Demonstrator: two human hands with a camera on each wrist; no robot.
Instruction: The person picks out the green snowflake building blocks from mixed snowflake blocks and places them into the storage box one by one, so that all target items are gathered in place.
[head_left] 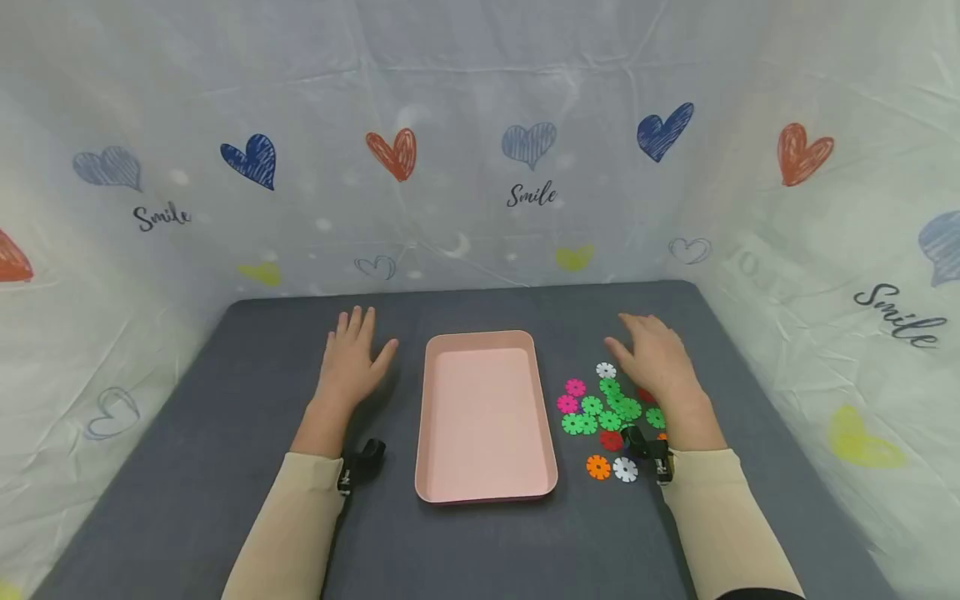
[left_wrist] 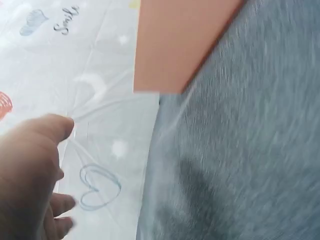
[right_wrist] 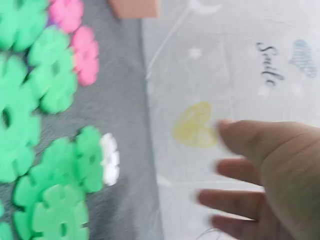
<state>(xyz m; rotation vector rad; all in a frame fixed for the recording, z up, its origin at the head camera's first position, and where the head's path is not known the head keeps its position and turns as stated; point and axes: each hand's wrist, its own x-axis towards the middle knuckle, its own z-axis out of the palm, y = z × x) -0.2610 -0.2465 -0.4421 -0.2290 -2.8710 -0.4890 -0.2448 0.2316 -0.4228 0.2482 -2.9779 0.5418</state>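
My left hand (head_left: 349, 360) is held out left of a pink tray (head_left: 421, 417), fingers extended and thumb apart, holding nothing. In the left wrist view that hand (left_wrist: 30, 175) shows at the left edge, away from the tray's corner (left_wrist: 165, 55). On the other side, my right hand (head_left: 655, 354) is over the right edge of a spread of notched plastic discs, with nothing in its fingers. Green discs (head_left: 610, 419) make up most of the spread, with pink discs (head_left: 575, 387), white discs (head_left: 625, 469), a red disc (head_left: 611, 440) and an orange disc (head_left: 597, 467). My right forearm hides some.
A dark grey cloth (head_left: 480, 546) covers the table. White sheets printed with hearts and words (head_left: 457, 208) hang behind the table and along both sides. Each wrist carries a black strapped camera, such as the left wrist camera (head_left: 363, 461).
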